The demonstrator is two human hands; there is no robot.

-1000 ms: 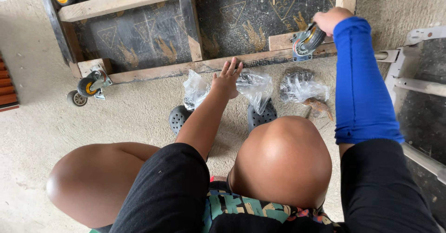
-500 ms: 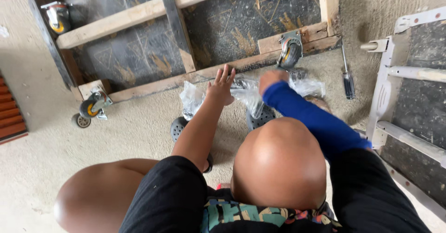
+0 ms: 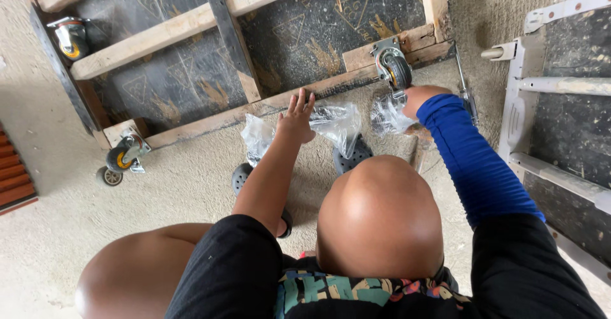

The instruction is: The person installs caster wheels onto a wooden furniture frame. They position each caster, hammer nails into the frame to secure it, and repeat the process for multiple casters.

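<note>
My left hand (image 3: 296, 119) is stretched forward with its fingers spread, over the edge of a crumpled clear plastic bag (image 3: 336, 123) on the concrete floor; it holds nothing. My right hand (image 3: 417, 97), in a blue sleeve, is curled down onto a second clear bag (image 3: 386, 115), and its fingers are hidden. Just beyond that hand a black caster wheel (image 3: 394, 69) in a metal bracket sits on a wooden block at the corner of a wooden frame (image 3: 191, 21) backed with a black panel.
A screwdriver (image 3: 464, 80) lies right of the caster. Another caster (image 3: 124, 155) and a loose small wheel (image 3: 109, 177) are at the frame's near-left corner, a third caster (image 3: 70, 38) at far left. A white metal frame (image 3: 528, 96) lies right. My knees and black sandals (image 3: 353, 157) fill the foreground.
My right hand came back from the caster on the frame, passed over the bags and now rests on the right-hand bag. The left hand has stayed by the middle bag.
</note>
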